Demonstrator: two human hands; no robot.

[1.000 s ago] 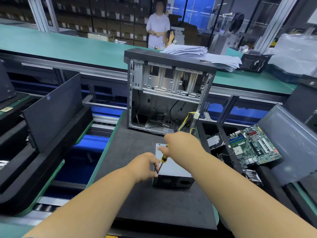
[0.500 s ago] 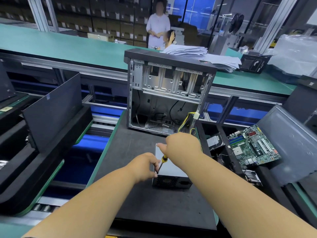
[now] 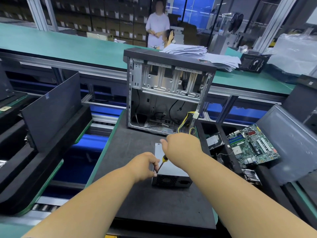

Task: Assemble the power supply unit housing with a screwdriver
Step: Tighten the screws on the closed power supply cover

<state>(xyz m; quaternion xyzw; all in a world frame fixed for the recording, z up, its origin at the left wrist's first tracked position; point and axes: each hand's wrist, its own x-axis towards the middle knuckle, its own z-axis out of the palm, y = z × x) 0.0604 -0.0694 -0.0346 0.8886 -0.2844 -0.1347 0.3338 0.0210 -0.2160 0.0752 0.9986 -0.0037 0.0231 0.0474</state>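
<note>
I am gripping a screwdriver [image 3: 162, 163] in my right hand [image 3: 181, 146], its tip slanting down to the near left corner of the PSU [image 3: 171, 170]. My left hand [image 3: 145, 166] is pinching at that corner beside the tip. The PSU is lying on the mat [image 3: 137, 200]. At 12 o'clock the open case [image 3: 167, 93] is holding loose cables [image 3: 186, 121]. At 3 o'clock a tray [image 3: 212, 131] is holding a motherboard [image 3: 252, 146]. No writing is legible.

1 head view, forward-down, close over dark mat [image 3: 137, 200].
</note>
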